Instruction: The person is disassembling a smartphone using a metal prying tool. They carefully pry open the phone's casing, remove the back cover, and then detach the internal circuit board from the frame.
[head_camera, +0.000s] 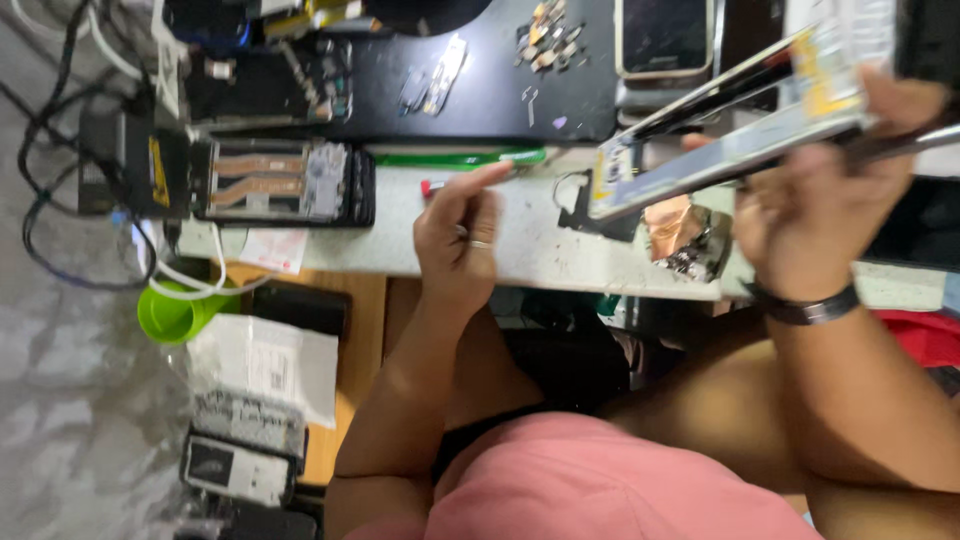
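My right hand (800, 215) is raised at the right and grips an opened phone (720, 150) by its edge. The phone is tilted, its back is off, and a pale battery with a yellow label shows. A dark band (812, 306) circles that wrist. My left hand (458, 240) rests on the white work surface (540, 255) with its fingers curled and a ring on one finger. A small red-tipped tool (428, 187) pokes out at the hand's far side; whether the fingers hold it is hidden. A green flat tool (460, 158) lies just beyond.
Another opened phone (285, 180) with copper flex strips lies at the left. A black mat (480, 80) carries several small parts. Cables (60, 200), a green cup (178, 312), papers (270, 365) and boxes (240, 465) crowd the left. A copper foil piece (675, 222) lies under the held phone.
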